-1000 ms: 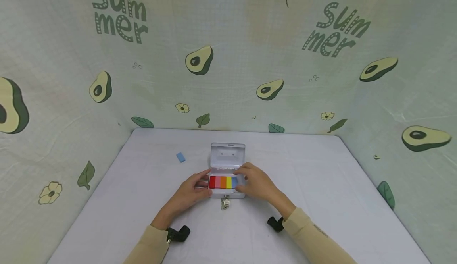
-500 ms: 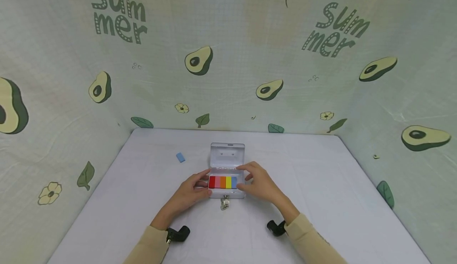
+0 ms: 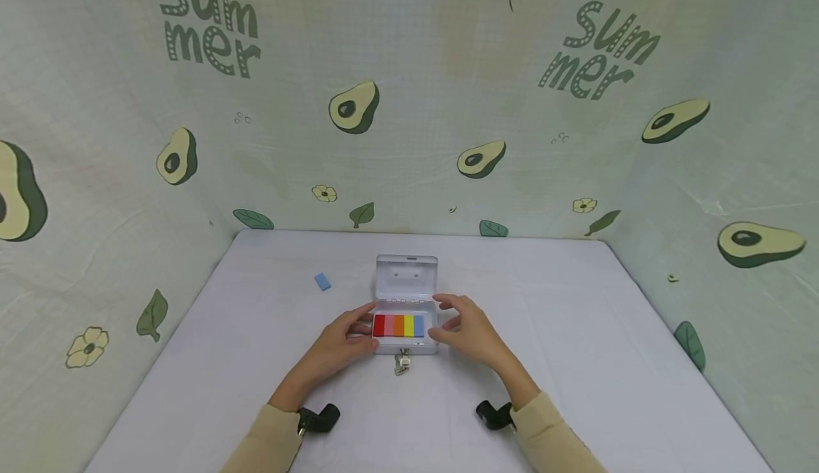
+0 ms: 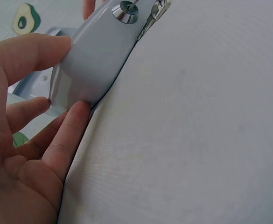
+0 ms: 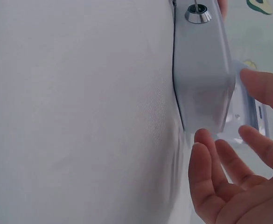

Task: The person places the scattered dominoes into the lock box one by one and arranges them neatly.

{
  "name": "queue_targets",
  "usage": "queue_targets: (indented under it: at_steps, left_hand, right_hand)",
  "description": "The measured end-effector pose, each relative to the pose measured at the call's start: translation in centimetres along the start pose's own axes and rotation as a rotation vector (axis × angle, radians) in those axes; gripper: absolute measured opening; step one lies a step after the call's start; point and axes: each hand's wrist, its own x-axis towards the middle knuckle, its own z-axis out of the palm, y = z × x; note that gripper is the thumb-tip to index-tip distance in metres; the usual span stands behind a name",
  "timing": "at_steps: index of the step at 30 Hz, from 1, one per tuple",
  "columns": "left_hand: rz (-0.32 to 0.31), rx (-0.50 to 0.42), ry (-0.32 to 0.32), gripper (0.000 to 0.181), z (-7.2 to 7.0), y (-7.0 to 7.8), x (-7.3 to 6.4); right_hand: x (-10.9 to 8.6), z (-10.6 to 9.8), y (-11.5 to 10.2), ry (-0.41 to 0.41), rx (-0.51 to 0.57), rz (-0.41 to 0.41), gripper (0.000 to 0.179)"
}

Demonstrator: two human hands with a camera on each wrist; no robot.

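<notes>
A pale metal cash box (image 3: 387, 349) stands on the table with its lid (image 3: 407, 278) raised at the back. Inside lies a row of coloured blocks (image 3: 399, 326): red, pink, orange, yellow and blue. Keys (image 3: 402, 367) hang from the lock on the front wall. My left hand (image 3: 339, 338) holds the box's left end, its thumb (image 4: 52, 50) at the upper edge and fingertips against the end wall. At the right end, my right hand (image 3: 471, 332) is spread with nothing in it; its thumb (image 5: 262, 86) and loosely bent fingers stand close around the corner.
A small blue block (image 3: 323, 282) lies on the white table (image 3: 525, 295), behind and left of the box. A printed cloth (image 3: 409, 174) with avocados closes off the back and sides. Black wrist cameras (image 3: 320, 420) sit below both hands.
My right hand has drawn back to the right, from over the box's interior to just beside its right end. My left hand stays at the left end. The blocks have not moved.
</notes>
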Motion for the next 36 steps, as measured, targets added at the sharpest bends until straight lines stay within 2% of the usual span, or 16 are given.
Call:
queue_targets:
  at_steps: [11,20,36]
  left_hand:
    - [0.007,-0.008,0.001,0.076,0.1,-0.1,0.2]
    - [0.02,-0.021,-0.003,0.076,0.1,0.2,0.2]
    - [0.016,-0.008,-0.002,0.075,0.0,0.1,0.1]
  right_hand:
    - [-0.4,0.1,1.3,-0.063,0.132,0.091,0.066]
    - [-0.6,-0.4,1.7,-0.114,0.228,0.104,0.062]
    - [-0.7,-0.1,2.2,-0.157,0.271,0.093,0.062]
